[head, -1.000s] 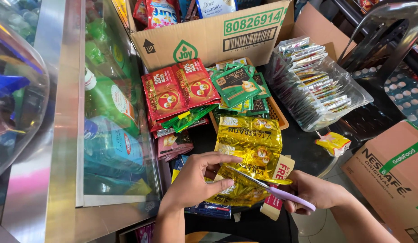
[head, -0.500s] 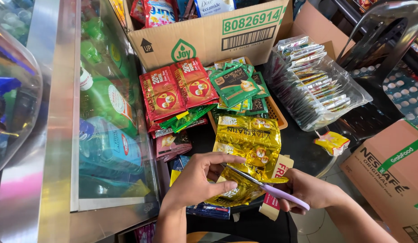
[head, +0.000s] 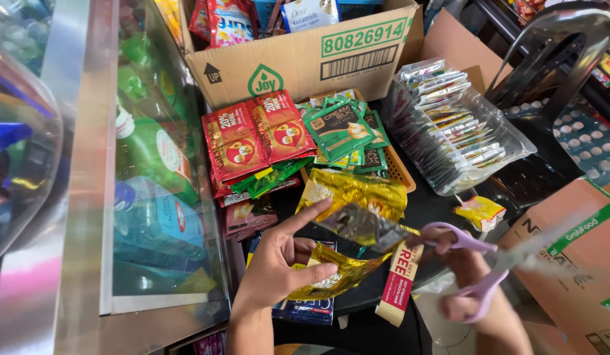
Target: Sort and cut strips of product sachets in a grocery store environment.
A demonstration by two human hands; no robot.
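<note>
Left hand (head: 279, 263) pinches a strip of gold sachets (head: 348, 227) above the crowded counter (head: 436, 204); right hand (head: 466, 276) grips purple scissors (head: 472, 266), blurred, which risk nicking a finger or sachet.

The sachet strip (head: 348, 197) in the left hand (head: 279, 269) is shiny gold, silvery on its turned-up back. The scissors (head: 472, 273) in the right hand (head: 466, 286) have lilac handles. The sachets (head: 252, 141) behind are red with yellow marks, the packets (head: 338, 128) beside them dark green, and the cardboard box (head: 305, 59) plain brown with green print.
</note>
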